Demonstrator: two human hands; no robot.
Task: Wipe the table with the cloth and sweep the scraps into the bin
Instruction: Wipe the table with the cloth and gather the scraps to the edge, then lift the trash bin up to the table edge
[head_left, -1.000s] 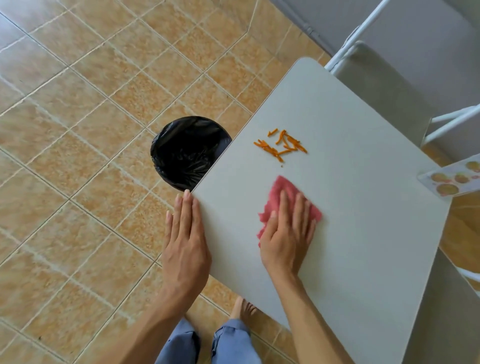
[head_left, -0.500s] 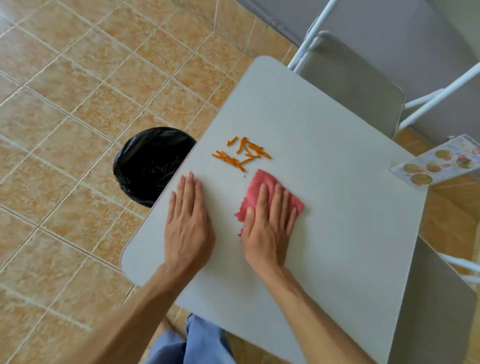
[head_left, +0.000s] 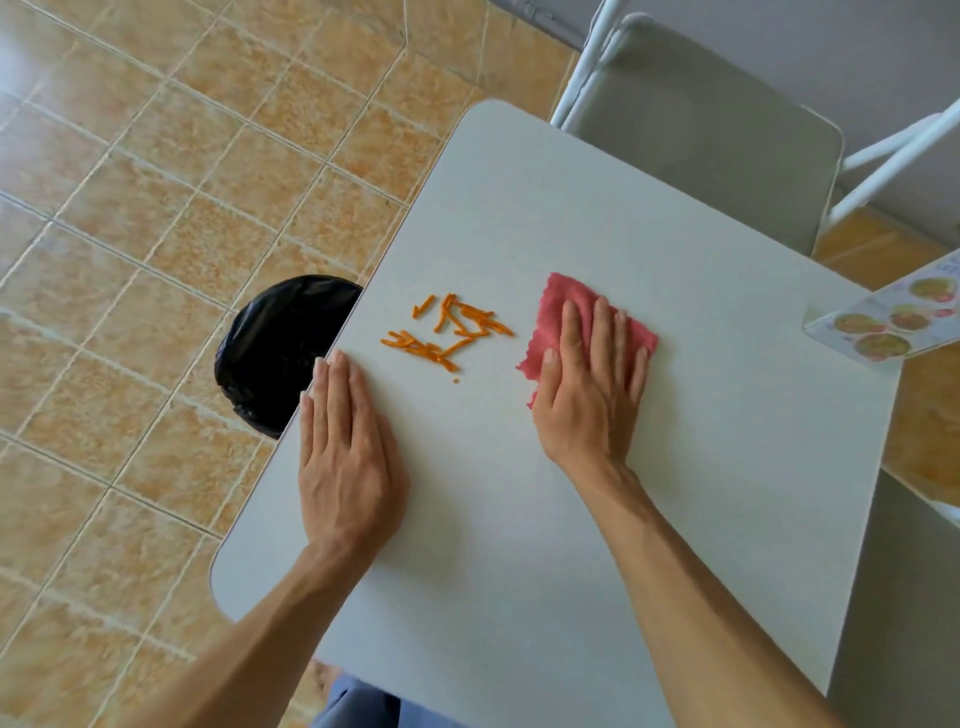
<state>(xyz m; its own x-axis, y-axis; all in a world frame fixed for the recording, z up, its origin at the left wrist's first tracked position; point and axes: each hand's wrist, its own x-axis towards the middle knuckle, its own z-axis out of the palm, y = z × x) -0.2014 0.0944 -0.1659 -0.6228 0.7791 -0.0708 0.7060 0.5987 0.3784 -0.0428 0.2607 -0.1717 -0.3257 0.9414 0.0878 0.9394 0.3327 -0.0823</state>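
A: Taking the table (head_left: 597, 519) as the landmark, what sits nearest you?

B: Your two forearms cross its near edge. Your left hand (head_left: 345, 457) lies flat on the top, palm down, close to the left edge, fingers straight and together, gripping nothing. Its fingertips reach that edge.

A: And your right hand (head_left: 589, 395)?

B: It rests further in, toward the middle of the table, palm down on the pink cloth (head_left: 576, 312). Your fingers are spread and extended, pressing the cloth flat rather than clutching it. The cloth shows beyond your fingertips and at both sides of your hand.

A: Where are the scraps (head_left: 449, 332)?

B: On the tabletop between your two hands and a little farther out: a loose scatter of thin orange strips, just left of the cloth and apart from it. One tiny crumb lies at their near side.

A: The bin (head_left: 280, 353)?

B: On the tiled floor (head_left: 156, 208), against the table's left edge, lined with a black bag. The table hides part of its rim, and the inside looks only dark, so you can't tell its contents.

A: Beyond the table?

B: A grey chair (head_left: 701, 140) with a white frame stands at the far side. Off the table's right edge, a printed card (head_left: 888, 322) shows, perhaps with food pictures; it is blurred.
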